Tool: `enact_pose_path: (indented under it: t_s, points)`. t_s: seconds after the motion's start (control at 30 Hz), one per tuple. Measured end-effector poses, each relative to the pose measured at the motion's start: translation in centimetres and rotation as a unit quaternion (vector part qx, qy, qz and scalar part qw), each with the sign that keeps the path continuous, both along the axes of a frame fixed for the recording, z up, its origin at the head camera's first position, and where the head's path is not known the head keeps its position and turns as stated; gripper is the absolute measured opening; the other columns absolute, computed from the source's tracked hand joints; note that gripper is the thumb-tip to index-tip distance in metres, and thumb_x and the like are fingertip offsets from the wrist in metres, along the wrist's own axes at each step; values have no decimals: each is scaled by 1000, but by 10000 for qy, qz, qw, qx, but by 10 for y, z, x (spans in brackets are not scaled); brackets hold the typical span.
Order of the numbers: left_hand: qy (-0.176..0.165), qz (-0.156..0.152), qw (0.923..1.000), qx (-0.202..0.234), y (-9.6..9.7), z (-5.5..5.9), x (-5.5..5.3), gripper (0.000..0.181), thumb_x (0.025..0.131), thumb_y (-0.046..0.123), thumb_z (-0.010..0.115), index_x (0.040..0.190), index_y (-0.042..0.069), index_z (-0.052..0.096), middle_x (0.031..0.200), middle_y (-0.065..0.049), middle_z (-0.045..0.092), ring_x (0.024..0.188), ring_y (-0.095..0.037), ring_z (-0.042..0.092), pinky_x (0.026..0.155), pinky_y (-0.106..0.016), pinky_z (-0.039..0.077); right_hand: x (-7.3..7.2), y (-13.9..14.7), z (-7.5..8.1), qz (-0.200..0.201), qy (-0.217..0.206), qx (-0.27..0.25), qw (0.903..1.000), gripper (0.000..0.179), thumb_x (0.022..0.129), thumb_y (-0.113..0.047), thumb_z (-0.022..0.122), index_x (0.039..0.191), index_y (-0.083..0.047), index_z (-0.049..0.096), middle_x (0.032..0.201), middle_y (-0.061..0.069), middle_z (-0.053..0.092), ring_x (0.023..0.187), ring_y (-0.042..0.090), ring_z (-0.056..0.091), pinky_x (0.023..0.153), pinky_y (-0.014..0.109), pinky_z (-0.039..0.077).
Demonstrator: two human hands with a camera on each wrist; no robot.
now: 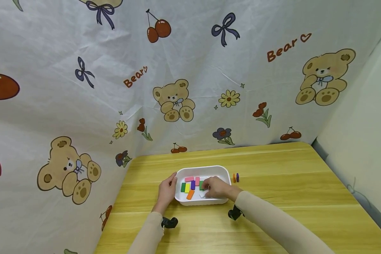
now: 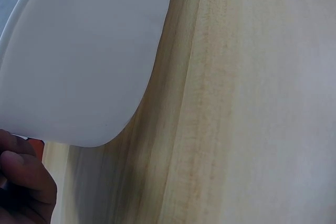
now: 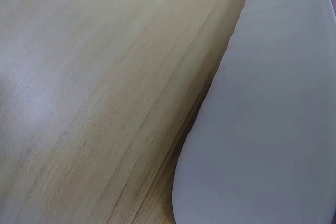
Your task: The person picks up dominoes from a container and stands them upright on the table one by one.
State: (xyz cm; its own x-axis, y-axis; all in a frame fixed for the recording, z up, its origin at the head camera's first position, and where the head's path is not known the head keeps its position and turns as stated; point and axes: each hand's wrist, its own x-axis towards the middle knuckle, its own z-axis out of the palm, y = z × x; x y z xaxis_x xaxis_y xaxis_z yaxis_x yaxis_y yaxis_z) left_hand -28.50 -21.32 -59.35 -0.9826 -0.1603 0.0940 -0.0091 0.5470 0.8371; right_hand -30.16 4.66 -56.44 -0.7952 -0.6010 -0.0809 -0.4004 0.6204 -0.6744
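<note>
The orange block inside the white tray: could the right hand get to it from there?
Probably yes: the right hand is inside the white tray, and the orange block lies there with nothing on top and no wall between them. Whether that hand holds something is hard to tell.

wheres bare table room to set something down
Widest: table right of the two blocks outside the white tray, beyond the right sleeve. Also between left sleeve and right, in front of the tray. Crowded: inside the tray, with other blocks and the right hand.
</note>
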Motion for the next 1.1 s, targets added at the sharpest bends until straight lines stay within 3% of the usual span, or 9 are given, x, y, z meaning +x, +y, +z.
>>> enact_pose_path:
  t_s: [0.2, 0.5, 0.93, 1.1]
  points:
    - [12, -9, 10000, -28, 0, 0, 1, 39, 109, 27, 54, 145, 13, 61, 145, -12, 63, 138, -34, 56, 113, -51, 48, 2, -3, -1, -8, 46, 72, 10000, 24, 83, -7, 84, 104, -3, 73, 95, 8, 70, 86, 15, 56, 85, 38, 55]
    - [-25, 32, 10000, 25, 2, 3, 3, 38, 108, 27, 55, 144, 17, 63, 145, -12, 63, 137, -32, 57, 113, -49, 49, -2, -4, -7, 217, 491, 256, 9982, 16, 82, -12, 86, 92, -8, 74, 84, 6, 68, 76, 11, 51, 71, 27, 46]
    - [-52, 20, 10000, 50, 1, 0, 0, 39, 109, 27, 55, 145, 16, 61, 145, -12, 63, 138, -31, 57, 112, -49, 50, -5, -7, -11, 234, 684, 446, 9964, 16, 81, -18, 88, 87, -10, 75, 75, -3, 63, 70, 7, 49, 67, 24, 43]
    - [-93, 21, 9999, 114, 0, 0, 0, 39, 109, 28, 54, 146, 16, 61, 146, -11, 62, 138, -31, 56, 112, -48, 50, -6, -7, -12, 309, 759, 374, 9959, 16, 80, -15, 88, 85, -8, 75, 75, -1, 66, 70, 6, 49, 66, 23, 44]
